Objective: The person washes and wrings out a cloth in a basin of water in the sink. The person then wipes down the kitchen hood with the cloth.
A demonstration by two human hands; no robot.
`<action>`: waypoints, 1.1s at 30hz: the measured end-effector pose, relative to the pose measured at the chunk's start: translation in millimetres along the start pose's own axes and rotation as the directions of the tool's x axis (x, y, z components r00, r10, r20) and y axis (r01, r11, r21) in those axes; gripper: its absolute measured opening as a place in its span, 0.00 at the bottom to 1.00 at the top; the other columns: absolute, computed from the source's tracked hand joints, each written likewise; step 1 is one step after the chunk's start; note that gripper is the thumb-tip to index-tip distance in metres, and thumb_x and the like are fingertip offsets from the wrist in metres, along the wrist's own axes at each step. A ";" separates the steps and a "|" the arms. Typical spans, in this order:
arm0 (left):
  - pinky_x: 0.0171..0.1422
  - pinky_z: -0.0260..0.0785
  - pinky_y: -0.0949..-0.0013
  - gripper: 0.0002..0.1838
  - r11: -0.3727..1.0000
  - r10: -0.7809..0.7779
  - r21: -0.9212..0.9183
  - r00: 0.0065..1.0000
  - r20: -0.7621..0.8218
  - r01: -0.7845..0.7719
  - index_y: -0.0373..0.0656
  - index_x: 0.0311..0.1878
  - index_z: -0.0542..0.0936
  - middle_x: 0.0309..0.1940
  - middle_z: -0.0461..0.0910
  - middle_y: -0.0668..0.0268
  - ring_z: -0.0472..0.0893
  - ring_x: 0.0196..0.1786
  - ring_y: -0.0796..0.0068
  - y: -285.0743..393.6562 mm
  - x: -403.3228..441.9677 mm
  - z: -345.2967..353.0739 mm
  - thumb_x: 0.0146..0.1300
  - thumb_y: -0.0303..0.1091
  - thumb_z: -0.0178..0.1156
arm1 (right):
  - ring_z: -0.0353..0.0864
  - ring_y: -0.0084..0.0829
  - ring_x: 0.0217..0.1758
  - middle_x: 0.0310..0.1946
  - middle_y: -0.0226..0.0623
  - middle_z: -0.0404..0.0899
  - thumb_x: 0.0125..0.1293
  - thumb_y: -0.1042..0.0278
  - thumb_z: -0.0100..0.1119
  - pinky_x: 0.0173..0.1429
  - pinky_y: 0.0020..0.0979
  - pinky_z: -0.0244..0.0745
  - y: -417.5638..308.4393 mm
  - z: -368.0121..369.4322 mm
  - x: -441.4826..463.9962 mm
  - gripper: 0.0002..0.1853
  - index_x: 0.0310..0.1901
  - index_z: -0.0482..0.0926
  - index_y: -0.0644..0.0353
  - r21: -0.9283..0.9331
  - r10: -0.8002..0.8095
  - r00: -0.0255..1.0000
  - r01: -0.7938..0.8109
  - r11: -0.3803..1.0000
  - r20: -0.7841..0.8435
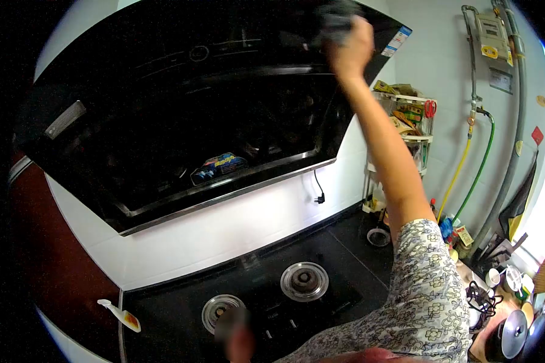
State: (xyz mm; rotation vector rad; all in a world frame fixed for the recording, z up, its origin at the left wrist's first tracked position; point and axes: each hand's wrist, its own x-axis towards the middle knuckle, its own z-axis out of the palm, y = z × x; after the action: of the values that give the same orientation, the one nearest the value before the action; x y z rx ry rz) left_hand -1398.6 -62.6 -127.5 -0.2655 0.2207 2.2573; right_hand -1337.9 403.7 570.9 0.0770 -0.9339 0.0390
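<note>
My right hand [354, 51] is raised to the upper right of the black range hood [224, 121]. It is closed around a dark, crumpled cloth [338, 21], smeared by motion, against the hood's glossy front. Low in the view, what looks like my left hand [240, 345] is a blurred patch in front of the left burner [218, 308]. Its fingers cannot be made out, nor can I tell whether it holds anything. A spray bottle [124, 316] with a white nozzle and orange-brown contents appears at the lower left.
The black gas hob [272, 333] lies beneath the hood, with a right burner [304, 282]. A black plug [320, 198] hangs below the hood. A white rack [406, 139] stands in the corner beside gas pipes [472, 72]. Pots and a lid [515, 334] crowd the right counter.
</note>
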 end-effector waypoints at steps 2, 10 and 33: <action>0.33 0.70 0.65 0.10 0.948 0.179 0.289 0.972 -0.152 -0.130 0.42 0.42 0.75 0.34 0.76 0.64 0.75 0.31 0.68 -7.6 -21.1 19.2 0.60 0.36 0.55 | 0.74 0.44 0.43 0.40 0.50 0.75 0.53 0.59 0.59 0.48 0.37 0.68 67.6 -8.1 12.6 0.21 0.41 0.72 0.71 0.078 0.331 0.935 -0.323 0.943 -0.125; 0.33 0.71 0.64 0.10 0.826 0.350 0.549 0.878 -0.326 -0.125 0.42 0.39 0.75 0.32 0.76 0.64 0.76 0.31 0.68 -27.5 -50.3 71.5 0.58 0.36 0.57 | 0.74 0.47 0.41 0.36 0.52 0.75 0.53 0.60 0.51 0.48 0.38 0.67 13.6 -10.9 50.8 0.18 0.38 0.74 0.68 -0.130 0.122 0.992 -0.120 0.984 0.010; 0.37 0.73 0.64 0.12 0.813 0.363 0.554 0.901 -0.237 -0.182 0.41 0.42 0.76 0.32 0.78 0.63 0.77 0.34 0.68 -19.4 -37.5 13.9 0.57 0.36 0.59 | 0.71 0.44 0.52 0.45 0.53 0.75 0.58 0.51 0.53 0.59 0.35 0.60 121.5 -21.5 49.9 0.28 0.47 0.69 0.73 -0.097 0.417 0.900 -0.430 0.898 -0.127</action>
State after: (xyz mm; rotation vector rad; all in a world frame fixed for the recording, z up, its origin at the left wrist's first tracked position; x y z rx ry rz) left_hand -1361.7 -74.1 -105.6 -0.3381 1.1028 2.3177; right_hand -1299.2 526.6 604.2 -0.2448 -0.8329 0.3880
